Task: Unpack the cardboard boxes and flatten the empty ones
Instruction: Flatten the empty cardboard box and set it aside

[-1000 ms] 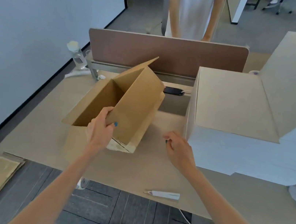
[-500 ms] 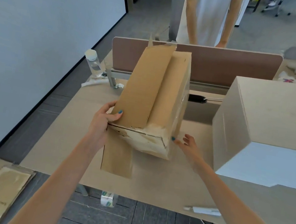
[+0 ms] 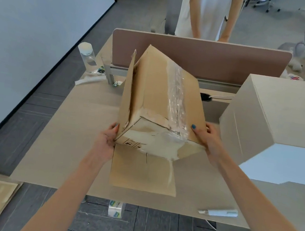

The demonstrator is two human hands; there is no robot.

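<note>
Pale wooden desk [image 3: 76, 143], brown divider panel [image 3: 225, 61] along far edge. Large pale box [image 3: 266, 112] stands at right. Utility knife [image 3: 218, 212] lies near front edge, apart from it.

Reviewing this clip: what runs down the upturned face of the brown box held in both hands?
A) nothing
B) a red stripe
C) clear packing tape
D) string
C: wrinkled clear tape runs down the brown box, gripped by the left hand and right hand.
</note>
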